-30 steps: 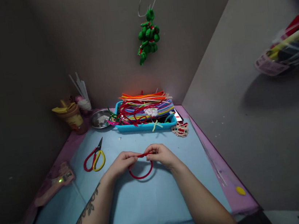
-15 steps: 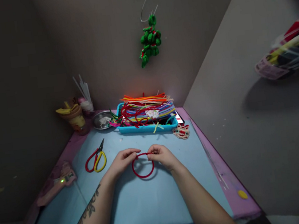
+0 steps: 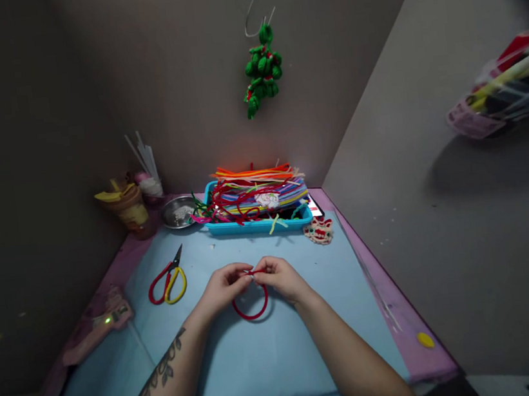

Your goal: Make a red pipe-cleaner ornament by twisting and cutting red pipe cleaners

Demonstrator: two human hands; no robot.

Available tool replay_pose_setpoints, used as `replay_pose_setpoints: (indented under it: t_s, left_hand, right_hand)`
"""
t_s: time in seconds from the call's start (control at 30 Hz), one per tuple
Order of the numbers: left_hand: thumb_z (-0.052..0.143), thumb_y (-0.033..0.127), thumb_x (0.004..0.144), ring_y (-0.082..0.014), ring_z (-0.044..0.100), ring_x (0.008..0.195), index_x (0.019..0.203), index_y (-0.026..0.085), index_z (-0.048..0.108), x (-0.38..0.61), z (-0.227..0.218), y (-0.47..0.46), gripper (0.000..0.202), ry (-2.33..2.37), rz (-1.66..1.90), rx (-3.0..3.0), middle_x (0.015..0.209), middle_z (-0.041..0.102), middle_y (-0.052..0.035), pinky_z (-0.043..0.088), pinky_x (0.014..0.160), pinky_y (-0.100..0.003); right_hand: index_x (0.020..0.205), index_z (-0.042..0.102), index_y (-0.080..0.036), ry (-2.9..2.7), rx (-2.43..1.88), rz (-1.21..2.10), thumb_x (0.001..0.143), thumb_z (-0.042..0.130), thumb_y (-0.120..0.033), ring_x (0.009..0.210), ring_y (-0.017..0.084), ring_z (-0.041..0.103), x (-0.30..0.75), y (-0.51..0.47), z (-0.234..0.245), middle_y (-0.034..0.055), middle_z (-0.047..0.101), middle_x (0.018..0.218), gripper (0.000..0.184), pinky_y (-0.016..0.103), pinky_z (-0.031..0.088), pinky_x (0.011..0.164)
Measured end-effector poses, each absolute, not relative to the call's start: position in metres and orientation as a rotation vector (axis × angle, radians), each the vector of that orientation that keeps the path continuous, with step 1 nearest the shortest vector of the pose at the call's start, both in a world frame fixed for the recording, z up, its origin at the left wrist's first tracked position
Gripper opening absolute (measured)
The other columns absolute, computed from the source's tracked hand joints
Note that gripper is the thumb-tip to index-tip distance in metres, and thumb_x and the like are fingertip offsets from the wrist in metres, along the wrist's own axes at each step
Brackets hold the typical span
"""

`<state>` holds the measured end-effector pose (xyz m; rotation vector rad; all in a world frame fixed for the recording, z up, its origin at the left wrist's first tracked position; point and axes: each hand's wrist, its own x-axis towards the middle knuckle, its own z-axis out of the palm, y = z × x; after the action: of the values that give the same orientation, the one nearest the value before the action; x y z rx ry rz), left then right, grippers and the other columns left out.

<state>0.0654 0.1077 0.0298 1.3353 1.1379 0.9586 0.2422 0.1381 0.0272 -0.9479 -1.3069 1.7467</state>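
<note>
Both hands meet over the middle of the light blue mat [image 3: 248, 369]. My left hand [image 3: 224, 288] and my right hand [image 3: 278, 279] each pinch the top of a red pipe cleaner [image 3: 251, 308], which is bent into a small ring hanging below the fingertips. The fingertips of the two hands almost touch where the ring's ends come together. The ring lies just above or on the mat; I cannot tell which.
A blue tray [image 3: 258, 223] piled with coloured pipe cleaners stands at the back. Red and yellow scissors [image 3: 167, 282] lie to the left, a pink glue gun [image 3: 96, 323] further left. A metal dish [image 3: 177, 211], a cup [image 3: 128, 207], a small red-white craft [image 3: 318, 230] and a hanging green ornament [image 3: 260, 68] are behind.
My hands have drawn closer together and the red ring has become smaller and tighter.
</note>
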Motion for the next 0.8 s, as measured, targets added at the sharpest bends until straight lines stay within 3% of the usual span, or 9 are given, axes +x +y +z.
replay_pose_setpoints:
  t_s: [0.17,0.27,0.4,0.8]
  left_hand:
    - [0.065,0.04,0.074,-0.016,0.058,0.06,0.1,0.012,0.074,0.0635,0.0326,0.1082,0.038,1.286,0.925,1.364,0.082,0.074,-0.0086,0.044,0.058,-0.027]
    - [0.065,0.039,0.074,-0.0194,0.062,0.066,0.094,0.013,0.076,0.0614,0.0345,0.109,0.034,1.354,0.943,1.371,0.08,0.075,-0.0085,0.047,0.063,-0.03]
    - [0.067,0.038,0.072,-0.0245,0.066,0.081,0.086,0.015,0.076,0.0617,0.0365,0.1091,0.028,1.33,0.966,1.418,0.086,0.076,-0.0091,0.049,0.076,-0.033]
    - [0.065,0.04,0.076,-0.0232,0.065,0.081,0.089,0.013,0.073,0.0598,0.0311,0.1085,0.031,1.283,0.946,1.505,0.087,0.074,-0.0099,0.049,0.075,-0.032]
  right_hand:
    - [0.076,0.062,-0.017,-1.336,-0.959,1.727,0.063,0.078,-0.033,0.057,0.012,0.056,0.242,0.138,0.0231,-0.0017,0.064,0.062,0.026,0.025,0.04,0.06]
    - [0.086,0.063,-0.019,-1.372,-0.994,1.658,0.064,0.078,-0.03,0.051,0.01,0.05,0.2433,0.1385,0.022,-0.0061,0.058,0.057,0.029,0.023,0.036,0.055]
    - [0.078,0.063,-0.018,-1.461,-1.011,1.609,0.065,0.075,-0.028,0.052,0.009,0.047,0.2438,0.1386,0.0221,-0.0052,0.056,0.058,0.021,0.023,0.033,0.053]
    - [0.072,0.062,-0.017,-1.547,-1.092,1.505,0.067,0.072,-0.028,0.053,0.009,0.047,0.2393,0.1347,0.0229,-0.0035,0.057,0.057,0.016,0.022,0.033,0.052]
